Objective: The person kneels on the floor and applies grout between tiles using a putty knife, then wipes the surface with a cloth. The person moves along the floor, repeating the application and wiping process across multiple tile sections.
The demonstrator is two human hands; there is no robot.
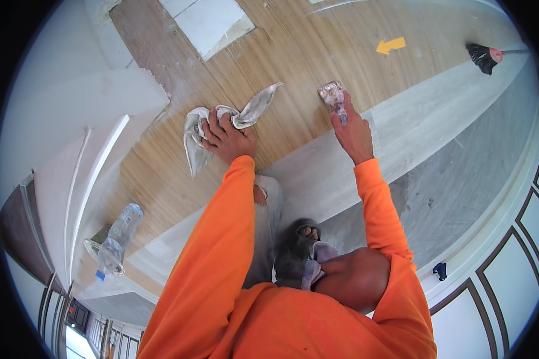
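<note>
My left hand (229, 136) presses down on a crumpled, grey-stained white rag (196, 152) on the wood-look floor (293, 48), its fingers bent over the cloth. One corner of the rag stands up to the right of the fingers. In my right hand (355, 133) is a scraper (331, 93), its broad blade smeared with whitish filler and pointing away from me. The blade is over the same floor, a little to the right of the rag; whether it touches the boards I cannot tell. Pale dusty smears mark the boards around both hands.
A clear plastic bottle (121, 236) with a blue cap lies at the left. Farther off are a pale square patch (212, 27) and a yellow arrow (391, 45) on the floor. A black broom head (482, 58) rests at the far right. White strips (99, 173) stand left.
</note>
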